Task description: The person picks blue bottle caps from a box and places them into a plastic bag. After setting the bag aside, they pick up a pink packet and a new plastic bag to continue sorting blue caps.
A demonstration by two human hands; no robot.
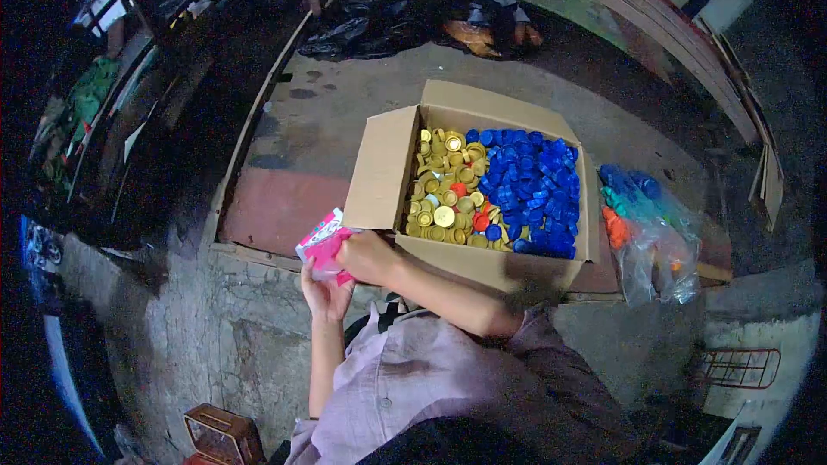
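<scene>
A pink plastic packet [324, 246] with a white printed part is held off the left front corner of an open cardboard box [487, 260]. My left hand [327, 294] grips it from below, fingers closed around its lower part. Across my body reaches my right arm, and my right hand [366, 257] is closed at the packet's right side; its fingertips are hidden. Inside the box, yellow bottle caps [444, 181] fill the left part, with a few red ones among them. Blue bottle caps [534, 185] fill the right part.
The box stands on a low platform [267, 207] with a raised edge. To its right lies a clear plastic bag [650, 250] with blue, green and orange contents. Black plastic bags [379, 21] lie at the back. A brown basket-like case [224, 435] sits on the floor.
</scene>
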